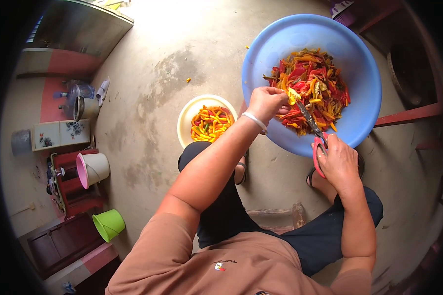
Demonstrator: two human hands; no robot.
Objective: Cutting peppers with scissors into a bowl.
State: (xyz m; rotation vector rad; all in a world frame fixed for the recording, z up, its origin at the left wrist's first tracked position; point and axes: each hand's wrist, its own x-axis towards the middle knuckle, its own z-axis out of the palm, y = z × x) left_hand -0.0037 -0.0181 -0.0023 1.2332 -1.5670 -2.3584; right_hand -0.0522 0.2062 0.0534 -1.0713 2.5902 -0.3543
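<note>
My left hand (269, 102) pinches a yellow pepper piece (294, 97) over a large blue basin (361, 83) that holds a heap of cut red and yellow peppers (305, 73). My right hand (340, 161) grips scissors (310, 120) with red handles; their dark blades point up toward the held piece, with pale seeds near it. A smaller cream bowl (185, 118) of whole yellow, red and green chili peppers (210, 120) stands left of the basin, just beyond my left knee.
Along the left side are a white-pink bucket (97, 169), a green bucket (112, 223), a tiled ledge (61, 135), water bottles (81, 91) and slippers (103, 90). A red wooden frame (403, 114) is at the right. A low wooden piece (298, 214) lies between my legs.
</note>
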